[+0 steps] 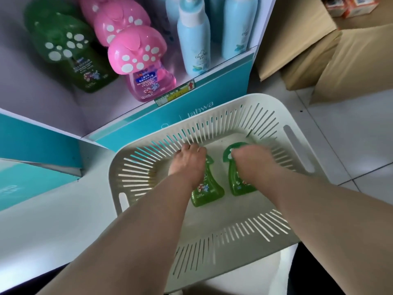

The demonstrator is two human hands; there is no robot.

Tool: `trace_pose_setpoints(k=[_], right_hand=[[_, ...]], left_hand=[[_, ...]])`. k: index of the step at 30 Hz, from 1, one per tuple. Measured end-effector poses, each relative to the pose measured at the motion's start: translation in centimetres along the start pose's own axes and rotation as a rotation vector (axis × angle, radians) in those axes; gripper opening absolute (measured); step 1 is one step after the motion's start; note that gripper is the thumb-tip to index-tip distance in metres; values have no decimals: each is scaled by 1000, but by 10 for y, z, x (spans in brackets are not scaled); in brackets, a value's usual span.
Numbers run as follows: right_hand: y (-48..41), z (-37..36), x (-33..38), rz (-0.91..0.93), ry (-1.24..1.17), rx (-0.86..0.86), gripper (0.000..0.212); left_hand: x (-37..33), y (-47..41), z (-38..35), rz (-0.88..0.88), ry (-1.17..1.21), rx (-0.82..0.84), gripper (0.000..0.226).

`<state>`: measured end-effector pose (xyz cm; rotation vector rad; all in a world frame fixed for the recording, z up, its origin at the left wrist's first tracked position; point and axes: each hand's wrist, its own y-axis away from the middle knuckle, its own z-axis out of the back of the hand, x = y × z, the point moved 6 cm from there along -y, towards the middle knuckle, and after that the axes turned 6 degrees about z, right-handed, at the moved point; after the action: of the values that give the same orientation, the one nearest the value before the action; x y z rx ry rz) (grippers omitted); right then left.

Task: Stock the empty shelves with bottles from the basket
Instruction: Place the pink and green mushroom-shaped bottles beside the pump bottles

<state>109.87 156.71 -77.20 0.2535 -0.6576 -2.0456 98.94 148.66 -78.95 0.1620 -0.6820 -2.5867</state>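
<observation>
Two bare limbs: left forearm (148, 220) and right forearm (308, 199), uncovered along all that shows. Left grip (189, 165) bare as well, short plain fingernails (198, 149) pale at the fingertips. Right grip (248, 160) bare, smeared by blur, nails unreadable. Dark cloth (314, 273), near black, low beside the right forearm, a second dim patch beside the left; garment kind unclear.

Shelf (49, 103) floor bare in front of green bottles (72, 54), L of pink bottles (138, 58); basket (234, 98) top open.

Cream basket (265, 103), slotted walls — its bottles (209, 193) clear green. Pink caps (136, 52) and green caps (66, 43) carry white spots; pump bottles (194, 39) pale blue; shelf front (223, 81) teal.
</observation>
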Motion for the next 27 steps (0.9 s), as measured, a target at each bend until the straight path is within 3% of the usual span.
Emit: trace_pose_setpoints(k=[2,7,11,16,22,27], right_hand=[[-11,4,-5,-23,-62,-84,37],[-22,-24,-9,-107,-30,124,72],[-24,-35,-9,-83,81,166,55],[-23,-48,-3,-55,-105,250,59],[5,-24,6,45,-114,213,66],[58,23,3,29,-197,12,63]], left_hand=[[1,-4,-6,19,33,91,54],[6,-9,-23,37,-63,193,56],[13,-11,-38,106,5,266,56],[8,-8,-43,62,109,325,56],[-2,15,-4,-59,40,225,69],[3,55,52,-154,-103,46,72]])
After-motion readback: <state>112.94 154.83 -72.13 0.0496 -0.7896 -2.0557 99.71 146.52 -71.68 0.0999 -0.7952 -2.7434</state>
